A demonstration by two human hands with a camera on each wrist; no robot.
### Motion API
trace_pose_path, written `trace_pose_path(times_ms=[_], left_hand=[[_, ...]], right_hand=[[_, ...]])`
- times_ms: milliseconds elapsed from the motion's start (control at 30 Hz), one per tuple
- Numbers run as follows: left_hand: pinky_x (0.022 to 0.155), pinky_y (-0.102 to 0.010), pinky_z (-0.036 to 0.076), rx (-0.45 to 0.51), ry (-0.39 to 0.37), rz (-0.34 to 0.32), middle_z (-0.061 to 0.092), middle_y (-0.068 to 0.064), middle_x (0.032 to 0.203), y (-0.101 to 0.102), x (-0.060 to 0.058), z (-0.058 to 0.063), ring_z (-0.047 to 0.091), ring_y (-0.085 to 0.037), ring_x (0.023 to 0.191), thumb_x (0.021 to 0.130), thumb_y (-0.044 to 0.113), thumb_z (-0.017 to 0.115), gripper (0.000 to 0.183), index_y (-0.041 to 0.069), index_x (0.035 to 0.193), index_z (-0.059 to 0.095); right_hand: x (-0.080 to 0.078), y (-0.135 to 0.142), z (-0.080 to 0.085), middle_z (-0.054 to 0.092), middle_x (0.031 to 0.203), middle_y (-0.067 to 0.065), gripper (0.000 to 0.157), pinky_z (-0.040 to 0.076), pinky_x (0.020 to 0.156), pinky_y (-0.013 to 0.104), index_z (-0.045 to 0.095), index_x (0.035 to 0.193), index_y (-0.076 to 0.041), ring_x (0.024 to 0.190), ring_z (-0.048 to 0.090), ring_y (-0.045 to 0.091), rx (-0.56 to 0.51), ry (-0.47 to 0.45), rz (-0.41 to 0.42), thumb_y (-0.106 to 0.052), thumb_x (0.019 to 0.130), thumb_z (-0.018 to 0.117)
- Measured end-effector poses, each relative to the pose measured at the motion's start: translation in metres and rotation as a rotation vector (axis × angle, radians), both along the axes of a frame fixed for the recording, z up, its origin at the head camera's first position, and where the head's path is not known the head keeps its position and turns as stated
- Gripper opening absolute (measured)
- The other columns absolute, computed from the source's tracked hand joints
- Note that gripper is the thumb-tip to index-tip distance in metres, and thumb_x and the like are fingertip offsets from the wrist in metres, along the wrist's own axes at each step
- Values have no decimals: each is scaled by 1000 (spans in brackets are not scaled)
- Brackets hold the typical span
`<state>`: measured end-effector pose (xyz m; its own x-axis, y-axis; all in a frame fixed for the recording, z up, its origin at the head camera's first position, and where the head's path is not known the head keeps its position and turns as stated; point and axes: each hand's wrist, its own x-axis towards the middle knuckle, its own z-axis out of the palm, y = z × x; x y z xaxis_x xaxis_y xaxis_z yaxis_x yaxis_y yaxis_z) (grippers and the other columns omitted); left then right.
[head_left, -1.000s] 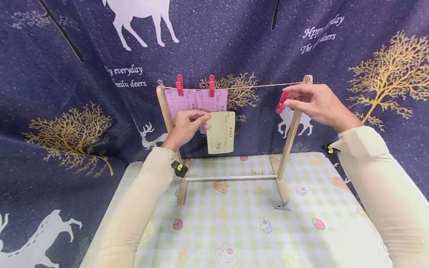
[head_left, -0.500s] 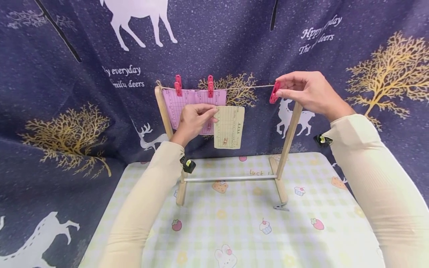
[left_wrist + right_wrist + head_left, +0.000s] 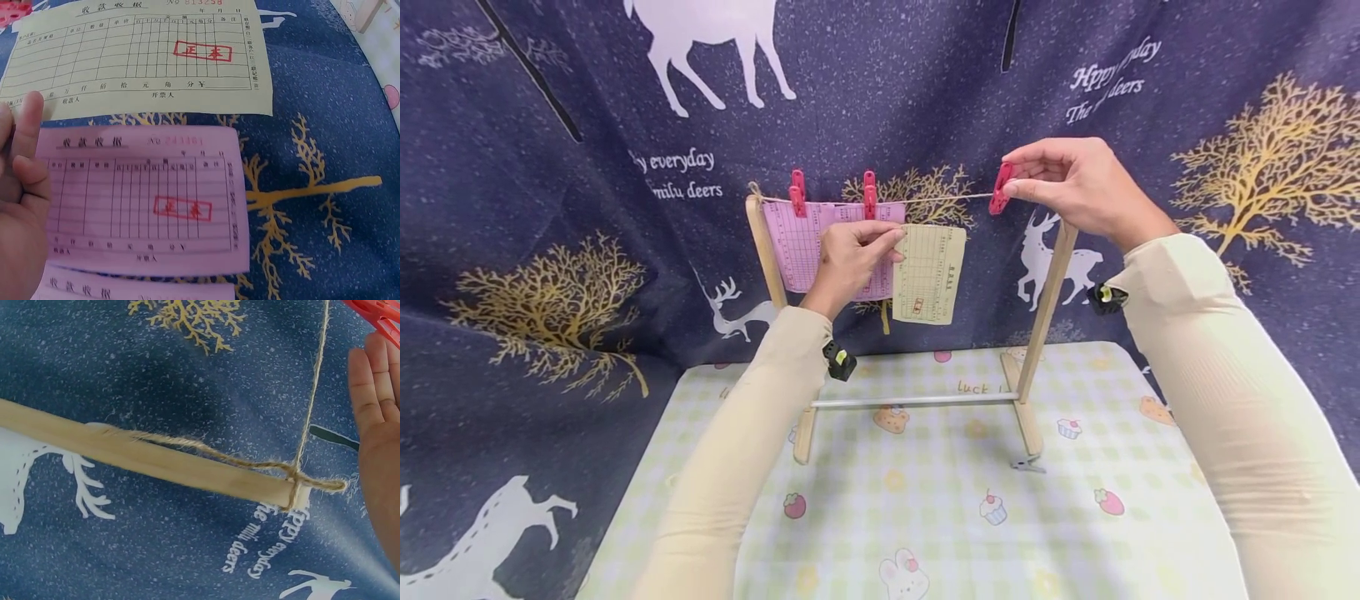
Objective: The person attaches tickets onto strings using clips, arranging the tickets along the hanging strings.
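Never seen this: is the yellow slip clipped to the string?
No, the left hand pinches the yellow slip, while the right hand holds a red clip apart from it.

Past the tip of the wooden post, my fingers hold a red clip. String is knotted round the post's tip, one strand leading away, another trailing along the post. Behind the post is blue patterned cloth.

Yellow slip in left fingers, tilted red clip in right fingers
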<state>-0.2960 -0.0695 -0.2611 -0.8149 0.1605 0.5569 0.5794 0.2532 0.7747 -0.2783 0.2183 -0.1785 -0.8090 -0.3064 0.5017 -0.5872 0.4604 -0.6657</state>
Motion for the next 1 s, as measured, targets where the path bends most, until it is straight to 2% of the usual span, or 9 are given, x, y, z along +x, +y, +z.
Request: trace_pose_path(times_ms=[133,367,567,733,833,1000], left_hand=[[73,-26,57,-17,3,35,76,-12,86,6,-1,3,72,-11,67,92,14,73,20,0,105,77],[71,-24,56,3,33,64,76,-13,89,20,-2,6,74,-17,69,93,14,72,20,0,106,77],[56,-17,45,-52,51,112,77,-9,93,27,-4,10,73,-13,70,94,17,71,19,3,104,78],[52,-18,40,-78,74,146,76,-7,82,30,-3,12,73,-11,70,94,19,71,18,6,105,78],[51,-19,39,-81,63,157,75,-6,77,31,-4,14,73,-11,71,95,20,70,18,7,106,78],[53,-17,42,-84,38,163,76,-6,81,31,-4,16,73,-11,74,96,19,69,19,7,107,78]], right_hand=[[-4,-5,4,73,94,-9,33,50,78,12,69,120,1,86,68,3,-6,0,6,-12,90,76],[-10,-18,11,73,90,-10,24,51,77,13,71,114,0,85,68,3,-40,11,32,-6,90,74],[-14,-33,14,71,87,-12,23,49,77,14,71,111,3,84,67,3,-6,62,-5,-9,91,74],[-18,-40,14,70,86,-11,21,49,78,15,71,108,4,83,66,3,-6,73,-18,-10,92,74],[-20,-42,14,70,86,-10,20,49,79,15,71,107,3,82,66,3,-1,75,-29,-10,92,74],[-23,-46,13,70,86,-10,19,49,77,16,71,107,2,81,66,3,12,81,-39,-10,93,73]])
